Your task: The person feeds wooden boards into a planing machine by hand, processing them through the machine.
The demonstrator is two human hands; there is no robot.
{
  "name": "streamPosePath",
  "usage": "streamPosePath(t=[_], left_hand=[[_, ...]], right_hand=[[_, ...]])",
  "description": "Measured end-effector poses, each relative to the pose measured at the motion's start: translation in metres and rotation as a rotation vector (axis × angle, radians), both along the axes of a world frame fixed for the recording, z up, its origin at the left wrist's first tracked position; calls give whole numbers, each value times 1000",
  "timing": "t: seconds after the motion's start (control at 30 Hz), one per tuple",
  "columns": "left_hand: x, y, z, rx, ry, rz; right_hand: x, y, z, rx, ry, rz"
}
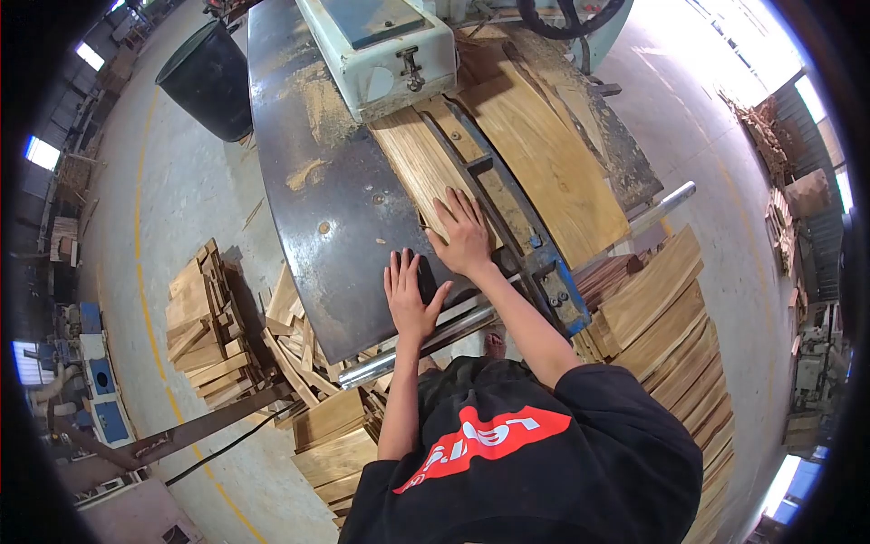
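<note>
A wooden board (419,163) lies on the dark metal machine table (317,272), its far end under the pale machine housing (399,72). My right hand (465,238) rests on the near part of this board, fingers stretched out and pointing away from me. Beside it runs a dark guide fence (507,204) with a blue end. To the left, my left hand (412,299) is flat near the table's front edge, fingers extended, with nothing held. On the far side of the fence lies a wider wooden board (544,154).
Stacked boards (666,317) stand at the right, and another pile of wood (204,326) is on the floor at left. A black bin (207,82) stands beyond the table's left side. A metal bar (417,344) runs along the table's front.
</note>
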State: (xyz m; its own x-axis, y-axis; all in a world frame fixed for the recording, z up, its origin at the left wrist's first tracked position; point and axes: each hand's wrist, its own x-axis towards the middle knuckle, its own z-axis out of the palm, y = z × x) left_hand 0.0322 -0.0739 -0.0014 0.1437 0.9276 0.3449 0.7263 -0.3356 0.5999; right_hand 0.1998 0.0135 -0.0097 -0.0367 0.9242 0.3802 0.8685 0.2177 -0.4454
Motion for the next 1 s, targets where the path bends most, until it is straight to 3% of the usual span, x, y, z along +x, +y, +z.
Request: streamPosePath(t=[0.37,0.57,0.67,0.77,0.87,1.0], left_hand=[[15,3,12,-36,132,60],[12,4,0,30,105,72],[10,4,-3,52,99,82],[12,5,-6,72,88,86],[13,4,-8,74,70,108],[17,3,-4,77,78,117]], right_hand=[[-18,103,-3,62,34,3],[-21,144,-15,135,256,80],[1,174,-23,128,194,234],[44,136,32,350,231,285],[109,86,59,466,143,-101],[203,17,51,-24,-154,-581]])
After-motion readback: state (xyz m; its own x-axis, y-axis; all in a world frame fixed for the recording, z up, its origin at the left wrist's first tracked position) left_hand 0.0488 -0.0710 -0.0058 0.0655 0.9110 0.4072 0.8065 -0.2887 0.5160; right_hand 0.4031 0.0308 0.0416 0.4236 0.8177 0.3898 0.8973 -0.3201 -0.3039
